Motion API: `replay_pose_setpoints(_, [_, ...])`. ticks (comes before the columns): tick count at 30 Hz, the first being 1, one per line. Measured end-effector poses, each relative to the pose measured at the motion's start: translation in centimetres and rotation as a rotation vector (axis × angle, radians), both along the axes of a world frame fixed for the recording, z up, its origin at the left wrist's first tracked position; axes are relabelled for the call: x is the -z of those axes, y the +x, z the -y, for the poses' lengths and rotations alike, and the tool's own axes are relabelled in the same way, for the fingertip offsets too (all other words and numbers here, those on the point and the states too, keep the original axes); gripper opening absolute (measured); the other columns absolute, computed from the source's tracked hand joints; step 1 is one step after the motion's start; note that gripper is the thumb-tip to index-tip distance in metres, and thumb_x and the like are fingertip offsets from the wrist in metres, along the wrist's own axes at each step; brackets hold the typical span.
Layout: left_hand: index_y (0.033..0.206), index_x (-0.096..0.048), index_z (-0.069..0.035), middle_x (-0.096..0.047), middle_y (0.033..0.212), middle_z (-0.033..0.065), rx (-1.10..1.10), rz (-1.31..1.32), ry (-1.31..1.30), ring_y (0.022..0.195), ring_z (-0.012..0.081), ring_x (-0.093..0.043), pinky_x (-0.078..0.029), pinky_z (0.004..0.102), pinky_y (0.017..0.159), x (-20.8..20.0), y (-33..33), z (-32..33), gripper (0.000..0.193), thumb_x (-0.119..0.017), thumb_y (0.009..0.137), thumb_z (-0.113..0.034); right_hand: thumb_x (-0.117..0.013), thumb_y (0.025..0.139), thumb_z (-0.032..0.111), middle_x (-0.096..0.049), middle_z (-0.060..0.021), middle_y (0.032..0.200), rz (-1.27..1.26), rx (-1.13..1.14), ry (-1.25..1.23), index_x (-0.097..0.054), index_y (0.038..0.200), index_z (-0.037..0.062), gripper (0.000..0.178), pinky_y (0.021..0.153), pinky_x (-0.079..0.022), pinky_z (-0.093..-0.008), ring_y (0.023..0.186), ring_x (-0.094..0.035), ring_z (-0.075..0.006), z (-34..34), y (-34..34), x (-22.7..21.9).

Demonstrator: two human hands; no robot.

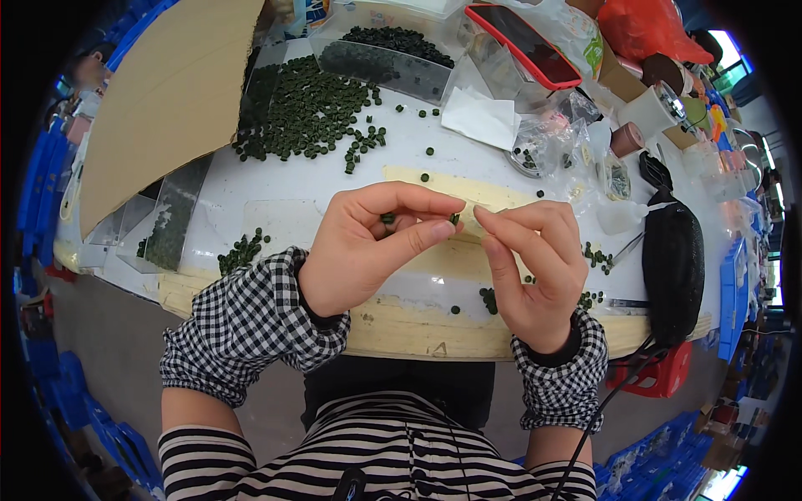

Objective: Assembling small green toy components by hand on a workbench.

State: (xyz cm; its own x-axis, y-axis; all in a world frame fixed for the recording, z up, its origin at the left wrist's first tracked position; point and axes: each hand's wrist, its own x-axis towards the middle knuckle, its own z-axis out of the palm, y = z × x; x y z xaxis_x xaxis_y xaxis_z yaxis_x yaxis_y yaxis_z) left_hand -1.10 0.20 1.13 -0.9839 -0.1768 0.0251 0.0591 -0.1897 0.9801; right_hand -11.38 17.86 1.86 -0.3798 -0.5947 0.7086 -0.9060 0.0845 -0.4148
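My left hand [368, 242] pinches a small dark green ribbed cylinder [454, 219] between thumb and forefinger. A second green piece [388, 218] shows among its curled fingers. Just to the right, my right hand [539, 267] is held close to that cylinder, with its fingers drawn together; anything in them is too small to make out. Both hands are raised over the front of the white table [313, 188]. Beyond them lies a broad pile of the same green pieces [305, 108]. Smaller clusters sit beside my left wrist [242, 253] and past my right hand [597, 257].
A clear box [384, 71] of green pieces stands at the back, beside a cardboard sheet [163, 100]. Further right are a red-cased phone [526, 46], white tissue [480, 115], clear plastic bags [568, 138] and a black pouch [672, 267]. A clear tray [171, 221] stands at left.
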Motion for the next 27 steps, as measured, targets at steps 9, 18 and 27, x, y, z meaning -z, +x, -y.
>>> replay_pose_setpoints(9, [0.109, -0.068, 0.000, -0.059, 0.077, -0.0071, -0.073, -0.059, -0.051, 0.062, -0.0017, -0.037, -0.033, 0.0144, 0.057, 0.53, -0.17, -0.36, 0.022, -0.068, 0.087, -0.002, -0.073, 0.071, -0.002, -0.062, -0.0045, 0.084, 0.015, -0.089, 0.011, -0.071, 0.106, 0.0052, 0.036, 0.068, -0.045, -0.0326, 0.076, -0.055, -0.0226, 0.32, 0.24, 0.28])
replay_pose_setpoints(18, [0.110, -0.067, 0.001, -0.064, 0.092, 0.0021, -0.057, -0.026, -0.123, 0.080, 0.0050, -0.053, -0.043, 0.0185, 0.071, 0.10, 0.11, -0.05, 0.022, -0.064, 0.089, 0.001, -0.074, 0.070, -0.001, -0.062, -0.0043, 0.085, -0.020, -0.104, 0.016, -0.071, 0.107, 0.0058, 0.038, 0.067, -0.046, -0.0327, 0.077, -0.055, -0.0231, 0.27, 0.35, 0.29])
replay_pose_setpoints(27, [0.113, -0.064, 0.003, -0.066, 0.096, 0.0045, -0.061, -0.024, -0.132, 0.085, 0.0050, -0.057, -0.045, 0.0175, 0.078, -0.11, 0.34, -0.05, 0.025, -0.065, 0.088, 0.002, -0.073, 0.071, -0.003, -0.062, -0.0039, 0.084, 0.026, -0.082, 0.006, -0.071, 0.108, 0.0049, 0.038, 0.067, -0.045, -0.0319, 0.075, -0.055, -0.0220, 0.11, 0.31, 0.04])
